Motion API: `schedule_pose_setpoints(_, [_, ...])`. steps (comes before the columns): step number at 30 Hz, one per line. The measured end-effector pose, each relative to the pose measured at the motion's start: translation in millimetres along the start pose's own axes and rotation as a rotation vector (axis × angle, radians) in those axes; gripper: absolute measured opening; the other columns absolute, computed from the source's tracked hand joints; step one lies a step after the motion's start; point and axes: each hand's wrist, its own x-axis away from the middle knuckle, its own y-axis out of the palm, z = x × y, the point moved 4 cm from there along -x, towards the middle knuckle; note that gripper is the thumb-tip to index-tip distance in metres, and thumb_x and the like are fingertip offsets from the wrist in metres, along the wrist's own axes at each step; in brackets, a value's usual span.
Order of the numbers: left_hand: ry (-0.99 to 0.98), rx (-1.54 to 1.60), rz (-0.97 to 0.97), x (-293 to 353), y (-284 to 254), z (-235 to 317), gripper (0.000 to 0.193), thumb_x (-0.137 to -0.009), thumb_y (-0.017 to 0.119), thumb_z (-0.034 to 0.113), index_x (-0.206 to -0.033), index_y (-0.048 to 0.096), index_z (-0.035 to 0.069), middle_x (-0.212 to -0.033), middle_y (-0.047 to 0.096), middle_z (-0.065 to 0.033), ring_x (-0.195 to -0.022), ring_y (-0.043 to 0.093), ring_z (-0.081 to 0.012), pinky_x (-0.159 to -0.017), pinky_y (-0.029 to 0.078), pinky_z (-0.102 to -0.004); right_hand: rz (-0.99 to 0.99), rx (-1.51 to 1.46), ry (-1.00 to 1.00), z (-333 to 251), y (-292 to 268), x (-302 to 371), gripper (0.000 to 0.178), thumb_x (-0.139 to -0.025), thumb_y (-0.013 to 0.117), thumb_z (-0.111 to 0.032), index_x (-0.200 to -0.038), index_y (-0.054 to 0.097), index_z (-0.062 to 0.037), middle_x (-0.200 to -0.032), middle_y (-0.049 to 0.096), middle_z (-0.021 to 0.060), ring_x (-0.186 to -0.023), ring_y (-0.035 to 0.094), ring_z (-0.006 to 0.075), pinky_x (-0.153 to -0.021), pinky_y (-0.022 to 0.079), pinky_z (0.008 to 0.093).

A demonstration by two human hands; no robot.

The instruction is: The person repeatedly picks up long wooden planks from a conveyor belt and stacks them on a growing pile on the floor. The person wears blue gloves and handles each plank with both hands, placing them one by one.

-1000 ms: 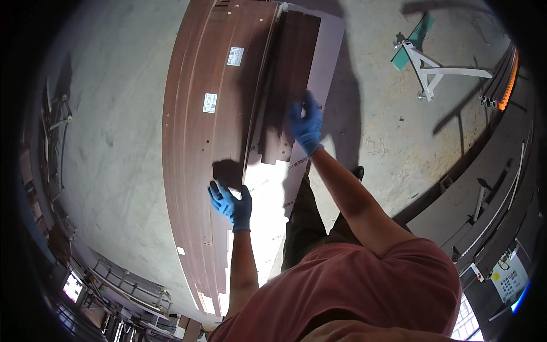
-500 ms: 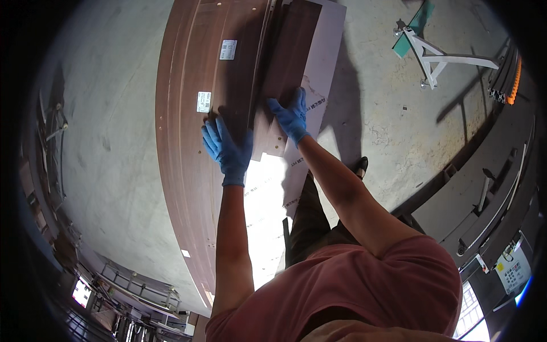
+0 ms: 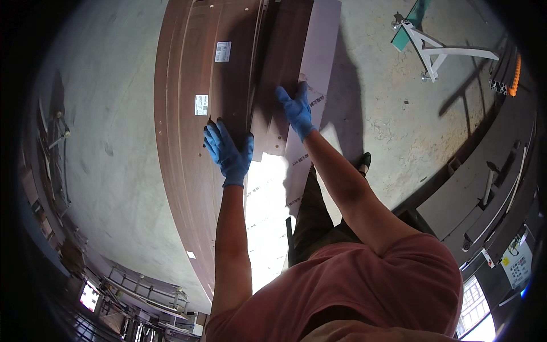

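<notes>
Long brown wood-grain panels (image 3: 196, 62) lie stacked in front of me. My left hand (image 3: 229, 153), in a blue glove, rests on them with its fingers spread, just below a white label (image 3: 201, 105). A narrower, shorter brown panel (image 3: 290, 40) lies to the right of these, on a pale printed sheet (image 3: 322, 45). My right hand (image 3: 297, 113), also gloved in blue, lies across that panel's right edge. Its thumb is apart from the fingers, and the fingertips reach over the pale sheet. Neither hand grips anything that I can see.
A second white label (image 3: 223, 52) is stuck farther up the panels. On the concrete floor at the right stands a white metal frame (image 3: 436, 54) with a green piece. Aluminium profiles and an orange coil (image 3: 515, 77) are at the far right. My shoe (image 3: 365, 163) shows beside the stack.
My right hand has slid slightly right and away from me, toward the narrow panel's edge. The left hand has stayed almost in place. The whole view has shifted a little.
</notes>
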Motion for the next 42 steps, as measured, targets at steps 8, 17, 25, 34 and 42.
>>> schedule_pose_setpoints(8, [-0.018,-0.015,-0.011,-3,2,3,0.108,-0.096,0.059,0.072,-0.172,0.012,0.010,-0.176,0.010,-0.0266,-0.162,0.013,-0.0491,-0.130,0.011,-0.0636,0.105,0.378,-0.083,16,-9,-26,0.099,-0.100,0.057,-0.066,-0.159,0.033,0.0088,-0.164,0.038,0.0313,-0.152,0.037,0.0465,-0.126,0.032,0.0457])
schedule_pose_setpoints(17, [0.044,0.005,0.056,4,5,54,0.115,-0.089,0.063,0.077,-0.169,0.021,0.006,-0.175,0.012,-0.0287,-0.161,0.013,-0.0495,-0.129,0.011,-0.0638,0.127,0.736,-0.163,-38,14,-67,0.092,-0.099,0.037,-0.079,-0.156,0.049,-0.0074,-0.172,0.016,0.0344,-0.162,0.004,0.0520,-0.129,0.007,0.0609])
schedule_pose_setpoints(25, [-0.015,-0.165,0.005,5,17,62,0.126,-0.086,0.070,0.074,-0.170,0.008,0.003,-0.175,0.005,-0.0314,-0.160,0.010,-0.0527,-0.129,0.009,-0.0647,0.058,0.655,-0.066,-46,22,-65,0.086,-0.096,0.045,-0.080,-0.159,0.049,-0.0213,-0.174,0.005,0.0352,-0.162,-0.002,0.0531,-0.128,0.003,0.0632])
schedule_pose_setpoints(34, [0.010,-0.222,0.038,5,17,60,0.122,-0.089,0.065,0.073,-0.168,0.009,-0.001,-0.173,0.009,-0.0328,-0.159,0.013,-0.0541,-0.128,0.012,-0.0656,0.013,0.678,-0.009,-61,26,-61,0.084,-0.096,0.051,-0.077,-0.158,0.050,-0.0209,-0.174,0.003,0.0354,-0.161,-0.002,0.0555,-0.128,0.005,0.0643])
schedule_pose_setpoints(42, [0.042,0.377,-0.096,-2,21,57,0.113,-0.098,0.052,0.073,-0.170,0.006,0.000,-0.177,0.002,-0.0271,-0.162,0.004,-0.0492,-0.131,0.008,-0.0562,0.052,0.431,-0.239,-34,-64,-38,0.095,-0.097,0.057,-0.073,-0.159,0.045,-0.0027,-0.163,0.040,0.0302,-0.154,0.034,0.0463,-0.128,0.029,0.0509])
